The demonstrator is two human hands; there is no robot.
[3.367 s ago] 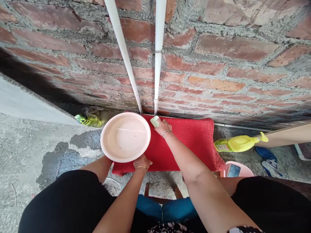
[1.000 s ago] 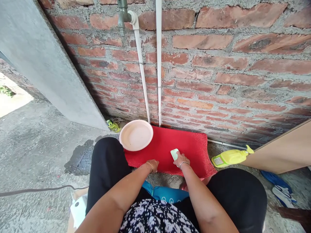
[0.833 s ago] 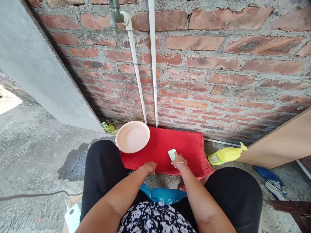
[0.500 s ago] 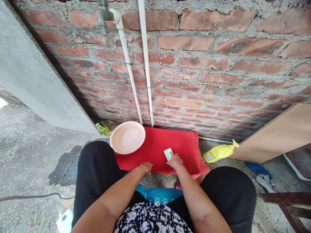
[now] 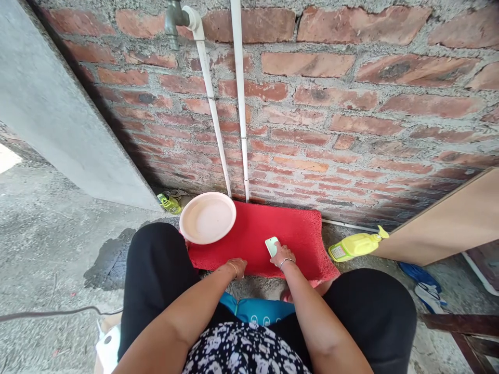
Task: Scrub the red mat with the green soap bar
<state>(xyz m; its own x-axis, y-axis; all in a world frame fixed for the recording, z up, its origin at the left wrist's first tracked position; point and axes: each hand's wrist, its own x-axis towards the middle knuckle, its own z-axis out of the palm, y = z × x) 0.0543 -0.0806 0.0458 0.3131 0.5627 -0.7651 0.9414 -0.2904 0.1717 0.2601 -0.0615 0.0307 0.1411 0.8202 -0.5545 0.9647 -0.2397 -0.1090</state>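
A red mat [image 5: 253,228] with a rough, shaggy edge lies before me, against the foot of the brick wall. My right hand [image 5: 283,254] is closed around the near end of a pale green oblong block [image 5: 271,244] with rounded corners, resting on the mat. Its underside is hidden, so its kind is unclear. At the mat's front edge, my left hand [image 5: 237,267] has its fingers curled over the red fabric. A pale pink basin [image 5: 208,218] sits on the mat's left end, beyond my left hand.
A yellow pump bottle [image 5: 354,246] lies tilted right of the mat. Another yellow-green bottle [image 5: 170,203] is left of the basin. White pipes [image 5: 240,114] and a tap [image 5: 171,23] run along the brick wall [image 5: 312,124]. Boards lean on both sides; a cable [image 5: 50,314] crosses the floor.
The whole view has shifted slightly, with the scene sitting a little further right. Both hands keep the same places on the mat, and the green block has barely moved.
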